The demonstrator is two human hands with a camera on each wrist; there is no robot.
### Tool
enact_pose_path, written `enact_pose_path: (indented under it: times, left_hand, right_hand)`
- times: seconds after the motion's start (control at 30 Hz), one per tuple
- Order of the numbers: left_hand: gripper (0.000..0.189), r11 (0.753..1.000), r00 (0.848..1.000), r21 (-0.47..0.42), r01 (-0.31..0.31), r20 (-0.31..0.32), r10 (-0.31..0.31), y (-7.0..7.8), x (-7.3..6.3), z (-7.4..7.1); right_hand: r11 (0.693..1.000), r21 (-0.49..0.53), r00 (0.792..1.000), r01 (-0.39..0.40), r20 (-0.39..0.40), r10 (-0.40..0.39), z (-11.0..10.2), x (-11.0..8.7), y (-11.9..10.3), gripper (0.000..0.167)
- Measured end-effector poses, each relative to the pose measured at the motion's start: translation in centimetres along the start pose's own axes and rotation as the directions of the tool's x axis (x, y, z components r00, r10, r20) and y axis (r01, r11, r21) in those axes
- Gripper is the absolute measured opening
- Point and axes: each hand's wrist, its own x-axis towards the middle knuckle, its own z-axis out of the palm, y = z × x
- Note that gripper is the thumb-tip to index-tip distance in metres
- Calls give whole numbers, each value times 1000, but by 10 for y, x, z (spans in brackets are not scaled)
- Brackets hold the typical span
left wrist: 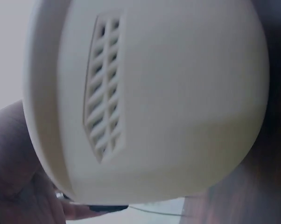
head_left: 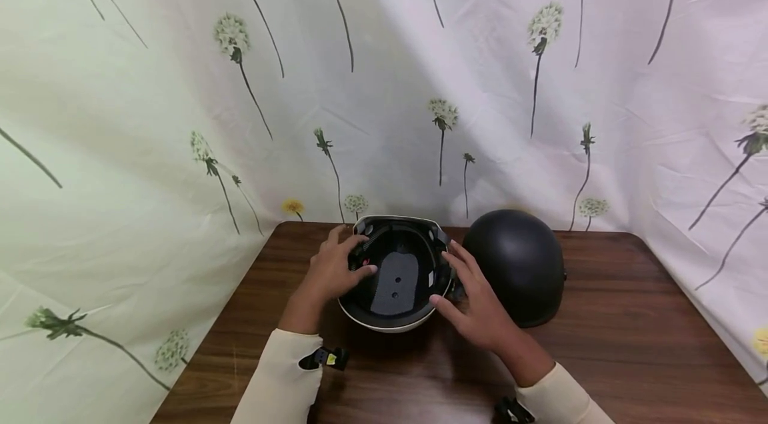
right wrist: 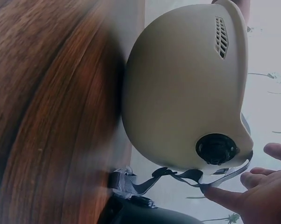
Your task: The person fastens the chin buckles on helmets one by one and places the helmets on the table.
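A cream helmet [head_left: 384, 329] rests upside down on the table, its black padded lining [head_left: 396, 277] facing up. My left hand [head_left: 332, 271] is at the helmet's left rim, thumb and forefinger extended over the opening. In the left wrist view the vented cream shell [left wrist: 178, 93] covers part of that hand. On the opposite side my right hand [head_left: 480, 304] has its fingers spread beside the rim. In the right wrist view, one right fingertip meets the grey chin strap [right wrist: 234, 175], below a round black knob [right wrist: 216, 149] on the shell.
A matte black helmet [head_left: 516, 264] sits dome up just right of the cream one. Both stand on a dark wooden table [head_left: 630, 317]. Behind it hangs a white curtain [head_left: 384, 104] printed with dandelions.
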Motion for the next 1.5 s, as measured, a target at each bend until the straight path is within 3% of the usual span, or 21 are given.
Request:
enact_pose_path:
  times: [0.2, 0.47, 0.7, 0.83, 1.03, 1.13, 1.33, 1.5]
  left_hand:
    - [62, 999, 997, -32, -26, 74, 28, -6, 10, -10]
    - [61, 996, 986, 70, -46, 162, 34, -3, 18, -14]
    - [59, 974, 985, 221, -52, 172, 14, -3, 23, -8]
    - [62, 970, 983, 239, -49, 183, 5, -1, 26, -7]
    - [55, 990, 975, 135, -30, 220, 0, -6, 29, -9]
    - [51, 998, 974, 33, -44, 225, 36, -12, 31, -9]
    - [51, 987, 970, -140, -74, 221, 104, -24, 34, -8]
    - [46, 977, 967, -199, -77, 223, 122, -27, 34, -10]
  right_hand:
    - [996, 87, 999, -37, -6, 38, -2, 0, 5, 71]
    - [979, 187, 997, -77, 8, 76, -1, 2, 8, 70]
    - [979, 193, 998, -62, 12, 61, 1, 2, 9, 69]
    - [979, 191, 998, -67, 11, 66, 0, 2, 8, 68]
    - [975, 209, 997, -74, 19, 71, 1, 3, 7, 68]
    - [972, 221, 997, -74, 26, 70, 1, 4, 7, 67]
    - [962, 266, 998, -64, 31, 58, 2, 6, 11, 64]
    - [958, 287, 1000, -8, 16, 4, 3, 8, 17, 63]
